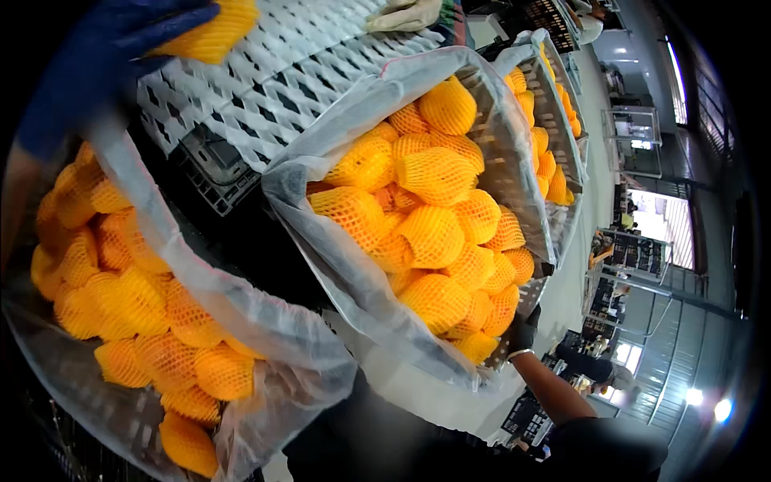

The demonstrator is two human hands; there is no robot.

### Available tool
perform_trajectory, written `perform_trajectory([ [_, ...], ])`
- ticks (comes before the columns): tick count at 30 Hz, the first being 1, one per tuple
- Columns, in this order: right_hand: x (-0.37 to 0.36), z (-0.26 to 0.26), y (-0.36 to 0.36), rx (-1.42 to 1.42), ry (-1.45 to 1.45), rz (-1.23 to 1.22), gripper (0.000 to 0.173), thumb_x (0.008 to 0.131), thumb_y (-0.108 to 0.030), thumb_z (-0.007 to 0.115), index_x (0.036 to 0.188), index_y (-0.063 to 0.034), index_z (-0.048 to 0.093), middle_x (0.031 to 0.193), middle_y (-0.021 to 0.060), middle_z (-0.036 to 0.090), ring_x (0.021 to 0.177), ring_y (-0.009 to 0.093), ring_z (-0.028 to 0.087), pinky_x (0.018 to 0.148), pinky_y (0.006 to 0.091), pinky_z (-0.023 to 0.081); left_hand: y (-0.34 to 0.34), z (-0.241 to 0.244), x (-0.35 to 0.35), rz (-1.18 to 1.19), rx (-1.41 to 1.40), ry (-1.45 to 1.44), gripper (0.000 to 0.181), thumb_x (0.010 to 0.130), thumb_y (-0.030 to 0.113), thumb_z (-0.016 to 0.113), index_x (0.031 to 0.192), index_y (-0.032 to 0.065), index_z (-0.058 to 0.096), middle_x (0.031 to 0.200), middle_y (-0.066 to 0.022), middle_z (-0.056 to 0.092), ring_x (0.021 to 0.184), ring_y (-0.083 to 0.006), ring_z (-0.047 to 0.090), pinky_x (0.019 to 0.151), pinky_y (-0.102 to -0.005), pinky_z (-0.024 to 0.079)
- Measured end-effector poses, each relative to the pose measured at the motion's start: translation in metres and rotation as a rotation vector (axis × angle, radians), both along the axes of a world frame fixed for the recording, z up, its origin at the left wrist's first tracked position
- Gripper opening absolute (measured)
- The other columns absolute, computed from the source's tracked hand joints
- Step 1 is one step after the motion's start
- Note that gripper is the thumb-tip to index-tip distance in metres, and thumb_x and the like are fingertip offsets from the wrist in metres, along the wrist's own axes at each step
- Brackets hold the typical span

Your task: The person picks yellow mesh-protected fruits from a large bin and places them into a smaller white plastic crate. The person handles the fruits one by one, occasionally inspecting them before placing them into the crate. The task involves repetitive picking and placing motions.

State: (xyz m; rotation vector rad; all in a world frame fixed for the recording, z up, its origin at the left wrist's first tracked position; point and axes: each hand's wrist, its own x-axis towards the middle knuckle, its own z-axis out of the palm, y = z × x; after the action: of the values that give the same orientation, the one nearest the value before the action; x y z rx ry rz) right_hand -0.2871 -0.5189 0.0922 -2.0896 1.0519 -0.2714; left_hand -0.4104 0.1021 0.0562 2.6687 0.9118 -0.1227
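My left hand (135,45), in a blue glove, grips a fruit in a yellow foam net (214,33) at the upper left. Beneath that fruit spreads a white foam net sheet (271,66). My right hand (525,330), in a dark glove, is against the outer side of the middle crate (533,295); its fingers are mostly hidden. Translucent liner (367,325) covers that crate's rim, and several netted fruits (430,235) fill it. Below my left forearm, another lined crate (289,355) holds more netted fruits (129,301).
A third lined crate (566,229) with netted fruits stands beyond the middle one. Another person's pale-gloved hand (406,15) rests by the foam sheet. Part of a black plastic crate (220,162) shows under the sheet. Farther off are racks (632,259) and a person in a cap (602,370).
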Motion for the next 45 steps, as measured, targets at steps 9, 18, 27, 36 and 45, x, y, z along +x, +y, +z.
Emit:
perform_trajectory([
  [9,-0.013,-0.014,-0.007,-0.278,0.164,-0.043,0.070,0.075,-0.016,0.053,0.138,-0.0128,0.022,0.115,0.0259,0.053,0.099,0.041,0.055,0.082,0.0428,0.044,-0.132,0.203,0.051,-0.417,-0.338,-0.040,0.022,0.083,0.006,0.057,0.104,-0.0006,0.055,0.103,-0.0153,0.058,0.097,-0.0298,0.054,0.084,-0.0369,0.042],
  [18,0.006,0.018,0.019,-0.226,0.361,-0.177,0.073,0.077,-0.018,0.052,0.140,-0.0176,0.016,0.097,0.0249,0.060,0.077,0.042,0.060,0.067,0.0464,0.047,-0.321,0.129,0.324,-1.021,-0.635,-0.370,0.030,0.081,0.008,0.057,0.110,0.0001,0.056,0.105,-0.0157,0.060,0.095,-0.0279,0.057,0.083,-0.0368,0.043],
  [27,0.007,0.022,0.019,-0.126,0.360,-0.201,0.072,0.078,-0.017,0.053,0.140,-0.0166,0.016,0.084,0.0238,0.062,0.066,0.041,0.059,0.057,0.0461,0.047,-0.410,0.047,0.493,-0.571,-0.279,0.211,0.059,0.082,0.047,0.049,0.131,0.0153,0.039,0.113,-0.0232,0.055,0.103,-0.0388,0.054,0.086,-0.0439,0.043],
  [36,0.010,0.023,0.019,-0.137,0.400,-0.205,0.069,0.079,-0.018,0.052,0.140,-0.0157,0.019,0.081,0.0239,0.061,0.067,0.042,0.059,0.057,0.0465,0.046,-0.370,-0.004,0.474,0.500,-1.306,-0.114,0.064,0.064,0.003,0.076,0.120,0.0008,0.047,0.117,-0.0143,0.053,0.100,-0.0288,0.053,0.079,-0.0437,0.048],
  [45,0.011,0.024,0.020,-0.178,0.408,-0.201,0.068,0.079,-0.020,0.051,0.139,-0.0155,0.019,0.081,0.0236,0.061,0.066,0.042,0.059,0.057,0.0468,0.047,-0.385,-0.030,0.493,0.514,-1.371,-0.091,0.064,0.067,0.013,0.077,0.121,0.0010,0.044,0.113,-0.0148,0.054,0.095,-0.0285,0.054,0.077,-0.0446,0.046],
])
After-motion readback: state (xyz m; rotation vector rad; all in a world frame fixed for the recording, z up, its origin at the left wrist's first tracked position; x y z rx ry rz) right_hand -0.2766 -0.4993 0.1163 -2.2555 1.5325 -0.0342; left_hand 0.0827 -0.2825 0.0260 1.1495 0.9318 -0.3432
